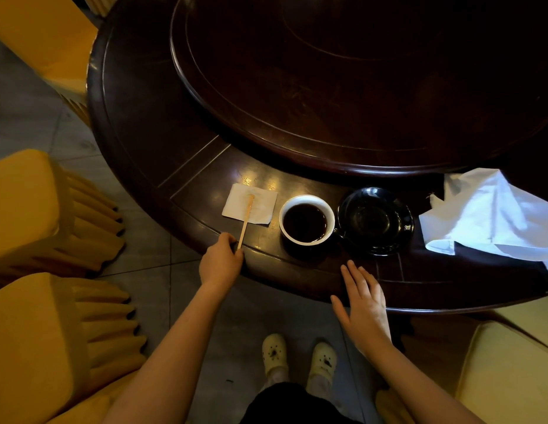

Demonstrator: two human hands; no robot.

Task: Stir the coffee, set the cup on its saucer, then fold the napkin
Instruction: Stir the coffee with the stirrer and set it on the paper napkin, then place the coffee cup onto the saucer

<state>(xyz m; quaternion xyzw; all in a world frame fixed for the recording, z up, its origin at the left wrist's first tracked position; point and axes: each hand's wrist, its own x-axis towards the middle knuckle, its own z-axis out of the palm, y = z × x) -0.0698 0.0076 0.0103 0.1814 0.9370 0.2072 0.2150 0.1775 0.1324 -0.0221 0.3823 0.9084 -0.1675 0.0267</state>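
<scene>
A cup point(306, 240) with a white inside, full of dark coffee, stands on the dark round table point(138, 123). Right beside it lies an empty black saucer point(375, 221). A crumpled white napkin point(486, 215) lies at the far right. Left of the cup a wooden stirrer point(247, 218) rests with its far end on a small white paper square point(260, 206). My left hand point(220, 261) pinches the stirrer's near end at the table's edge. My right hand point(363, 304) hovers flat with straight fingers over the table's edge, below the cup and saucer, holding nothing.
A raised dark turntable point(343, 75) fills the table's middle behind the cup. Yellow-covered chairs point(37, 209) stand to the left, and another chair point(508, 371) is at the lower right. Grey floor tiles and my pale shoes point(274, 353) show below.
</scene>
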